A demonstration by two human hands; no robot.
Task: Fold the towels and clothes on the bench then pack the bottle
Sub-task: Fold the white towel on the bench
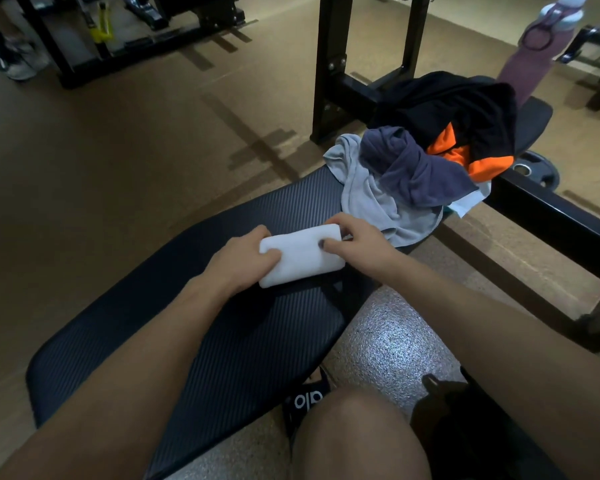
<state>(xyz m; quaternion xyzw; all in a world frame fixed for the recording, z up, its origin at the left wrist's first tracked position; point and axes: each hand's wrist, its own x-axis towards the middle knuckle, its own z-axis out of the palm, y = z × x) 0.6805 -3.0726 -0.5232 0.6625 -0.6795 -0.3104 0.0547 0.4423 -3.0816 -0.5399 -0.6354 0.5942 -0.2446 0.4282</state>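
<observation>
Grip: left hand point(238, 256) and right hand point(352, 239) both pinch the folded white towel point(300, 258).
Towel place: on counter point(194, 341), pile of clothes point(430, 157) at 1 o'clock.
Advice: press edges flat, keep corners aligned.

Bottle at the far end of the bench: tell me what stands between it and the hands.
The heap of unfolded clothes lies across the bench between the bottle and both hands. The left hand and right hand are also occupied, holding the folded white towel.
</observation>
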